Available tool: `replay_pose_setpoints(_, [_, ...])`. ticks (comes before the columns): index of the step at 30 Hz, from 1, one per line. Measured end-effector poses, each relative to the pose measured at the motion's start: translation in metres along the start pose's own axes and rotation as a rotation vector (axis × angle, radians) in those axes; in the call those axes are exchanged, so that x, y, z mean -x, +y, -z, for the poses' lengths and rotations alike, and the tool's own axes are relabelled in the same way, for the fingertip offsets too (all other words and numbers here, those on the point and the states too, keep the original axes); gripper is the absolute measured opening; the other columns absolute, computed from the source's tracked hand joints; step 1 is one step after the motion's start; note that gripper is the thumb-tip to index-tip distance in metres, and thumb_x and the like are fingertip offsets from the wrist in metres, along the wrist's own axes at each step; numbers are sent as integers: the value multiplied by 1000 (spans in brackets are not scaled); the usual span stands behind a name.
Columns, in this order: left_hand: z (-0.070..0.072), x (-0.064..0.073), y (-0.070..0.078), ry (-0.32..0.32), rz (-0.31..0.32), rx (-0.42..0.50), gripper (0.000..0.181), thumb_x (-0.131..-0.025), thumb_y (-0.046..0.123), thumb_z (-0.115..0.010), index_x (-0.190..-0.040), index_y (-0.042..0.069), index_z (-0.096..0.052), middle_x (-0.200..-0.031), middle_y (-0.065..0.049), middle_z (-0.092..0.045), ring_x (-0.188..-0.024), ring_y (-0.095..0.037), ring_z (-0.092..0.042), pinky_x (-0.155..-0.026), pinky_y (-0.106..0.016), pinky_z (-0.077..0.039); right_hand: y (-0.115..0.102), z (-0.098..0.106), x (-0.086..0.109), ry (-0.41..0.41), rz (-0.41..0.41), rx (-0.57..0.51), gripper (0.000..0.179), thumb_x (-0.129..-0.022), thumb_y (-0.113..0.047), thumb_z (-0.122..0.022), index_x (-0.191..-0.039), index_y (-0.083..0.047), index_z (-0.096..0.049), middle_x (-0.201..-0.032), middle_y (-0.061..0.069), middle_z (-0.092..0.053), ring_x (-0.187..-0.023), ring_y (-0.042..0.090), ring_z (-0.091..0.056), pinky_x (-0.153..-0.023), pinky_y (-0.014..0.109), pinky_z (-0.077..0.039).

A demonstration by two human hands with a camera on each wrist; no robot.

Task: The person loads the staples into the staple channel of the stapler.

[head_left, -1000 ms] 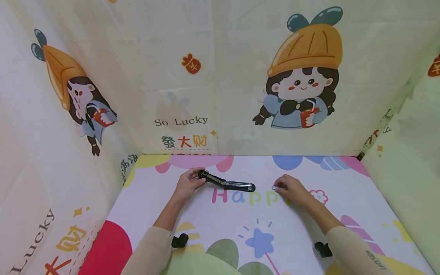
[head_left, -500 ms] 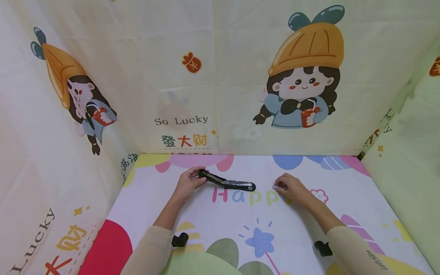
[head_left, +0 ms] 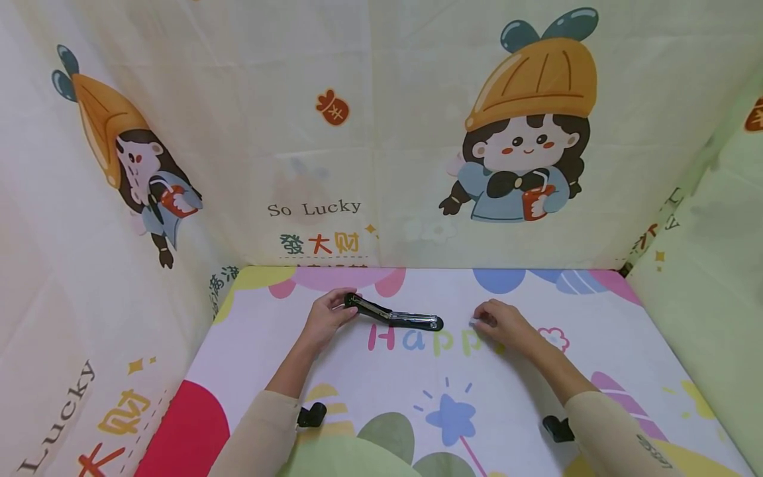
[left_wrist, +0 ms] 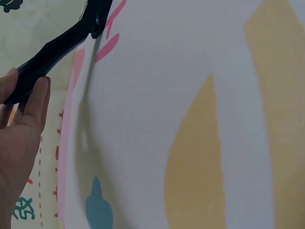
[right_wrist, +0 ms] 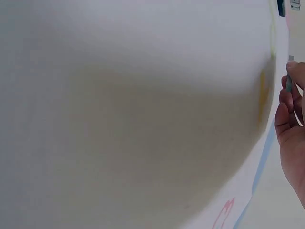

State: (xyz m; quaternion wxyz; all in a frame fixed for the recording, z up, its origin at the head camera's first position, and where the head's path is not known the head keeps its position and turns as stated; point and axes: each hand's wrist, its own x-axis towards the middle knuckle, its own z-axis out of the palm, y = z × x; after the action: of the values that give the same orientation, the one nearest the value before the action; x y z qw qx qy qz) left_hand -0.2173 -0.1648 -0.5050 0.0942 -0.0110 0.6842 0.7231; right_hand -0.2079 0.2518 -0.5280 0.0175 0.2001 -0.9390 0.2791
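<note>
A black stapler (head_left: 415, 321) lies opened out at an angle, its metal staple channel showing. My left hand (head_left: 324, 320) grips the stapler's left end, thumb in front and fingers behind. In the left wrist view that raised arm of the stapler (left_wrist: 53, 56) sits between thumb and fingers. To the right of the stapler, my right hand (head_left: 505, 326) pinches a small grey strip of staples (head_left: 473, 322) between thumb and fingers. Part of the strip (right_wrist: 289, 83) is covered by the fingertips in the right wrist view. A short gap separates it from the stapler.
A printed white cloth (head_left: 346, 371) with coloured shapes and letters covers the table. Cartoon-printed curtains (head_left: 405, 139) enclose the back and both sides. Black pieces (head_left: 312, 415) show at both sleeve cuffs.
My right fingers have shifted slightly around the strip of staples, and its angle has changed a little. The left hand and the stapler have stayed put.
</note>
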Motion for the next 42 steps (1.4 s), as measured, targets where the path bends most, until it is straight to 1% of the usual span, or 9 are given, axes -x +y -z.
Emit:
replay_pose_setpoints(6, [0, 1, 2, -9, -7, 0, 51, -94, -11, -66, -143, -5, -53, -138, -23, -60, -114, -21, -66, -92, -28, -61, -11, 2, -8, -14, 22, -13, 13, -91, -10, -78, -102, -9, -72, -98, 3, -70, -89, 17, -62, -81, 36, -58])
replay_pose_setpoints(9, [0, 1, 2, -8, 2, -4, 51, -94, -11, -66, -143, -4, -54, -137, -22, -60, -113, -19, -67, -92, -27, -61, -16, 2, -12, -11, 56, -21, 12, -91, -7, -77, -101, -8, -72, -97, 3, -71, -90, 19, -65, -80, 35, -58])
replay_pose_setpoints(15, [0, 1, 3, -23, -14, 24, 51, -94, -13, -65, -143, -8, -52, -137, -25, -59, -111, -17, -67, -91, -26, -61, -26, 0, -20, 24, 141, -43, 11, -90, -4, -77, -99, -6, -72, -94, 4, -71, -89, 21, -68, -76, 32, -59])
replay_pose_setpoints(18, [0, 2, 3, -22, -16, 21, 50, -94, -12, -65, -142, -7, -53, -137, -25, -59, -110, -17, -67, -91, -26, -61, -31, -2, -24, 23, 156, -52, 10, -90, -4, -77, -100, -6, -73, -94, 3, -70, -89, 21, -69, -77, 32, -60])
replay_pose_setpoints(21, [0, 2, 4, -15, -7, 5, 49, -94, -10, -66, -141, -4, -55, -138, -24, -59, -113, -20, -66, -92, -27, -61, -36, -5, -30, 13, 172, -54, 11, -91, -5, -77, -101, -5, -74, -95, 3, -70, -90, 21, -70, -78, 33, -61])
replay_pose_setpoints(25, [0, 2, 3, -9, -3, -8, 48, -94, -10, -66, -141, -2, -57, -138, -24, -59, -116, -22, -65, -92, -27, -61, -45, -10, -36, 7, 178, -61, 12, -91, -6, -77, -102, -6, -74, -96, 3, -69, -90, 21, -69, -78, 33, -61])
replay_pose_setpoints(34, [0, 1, 1, -5, -10, -4, 49, -94, -11, -66, -141, -6, -55, -135, -23, -61, -113, -21, -67, -92, -27, -61, -64, -21, -49, -29, 172, -72, 11, -94, -12, -76, -104, -8, -74, -97, 1, -69, -93, 18, -70, -80, 33, -60])
replay_pose_setpoints(39, [0, 1, 2, -6, -9, -2, 49, -94, -11, -66, -141, -4, -56, -136, -23, -61, -114, -22, -66, -92, -28, -61, -74, -27, -57, -61, 160, -60, 11, -96, -13, -74, -106, -9, -74, -100, 2, -69, -96, 19, -69, -87, 37, -60])
replay_pose_setpoints(42, [1, 1, 2, -8, -4, -23, 50, -94, -10, -66, -143, -5, -54, -137, -23, -60, -116, -22, -66, -92, -27, -61, -80, -32, -62, -87, 150, -62, 13, -96, -14, -73, -108, -8, -74, -101, 3, -68, -98, 20, -68, -91, 40, -59])
